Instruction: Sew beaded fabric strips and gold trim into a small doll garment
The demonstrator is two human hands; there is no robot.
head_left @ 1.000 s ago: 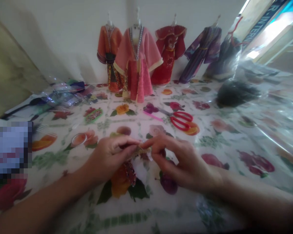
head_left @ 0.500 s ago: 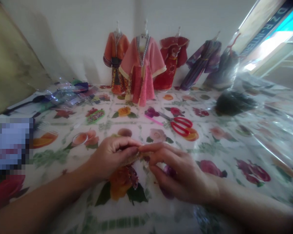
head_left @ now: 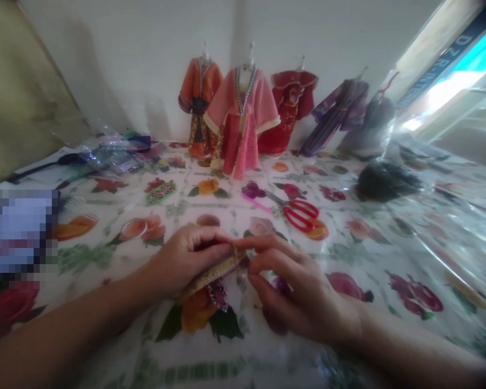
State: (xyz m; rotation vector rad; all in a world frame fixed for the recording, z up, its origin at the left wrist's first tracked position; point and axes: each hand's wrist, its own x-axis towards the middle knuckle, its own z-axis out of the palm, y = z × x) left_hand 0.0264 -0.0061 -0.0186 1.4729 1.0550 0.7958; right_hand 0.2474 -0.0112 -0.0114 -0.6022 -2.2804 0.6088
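My left hand (head_left: 192, 256) pinches a narrow strip of yellowish, gold-looking trim (head_left: 216, 272) between thumb and forefinger. The strip slants down to the left beneath the palm. My right hand (head_left: 291, 286) meets its upper right end, with the index fingertip against it and the other fingers curled. Anything small between those right fingers cannot be made out. Just below the strip is a leaf-shaped patch of small multicoloured beads (head_left: 217, 296). Beyond the hands lie red-handled scissors (head_left: 302, 214), a thin pink strip (head_left: 257, 203) and a green dish of beads (head_left: 161, 193).
A flowered tablecloth (head_left: 210, 354) covers the table. Several small dressed figures stand along the wall, a pink-robed one (head_left: 243, 119) foremost. Clear plastic packets (head_left: 117, 154) lie back left, and a dark bundle in plastic (head_left: 386, 178) sits at right. A blurred-out object (head_left: 18, 232) is at the left edge.
More of the yellowish trim now shows below my left fingers, tilted up toward the right. Both hands stay close together in nearly the same place. The view has shifted slightly.
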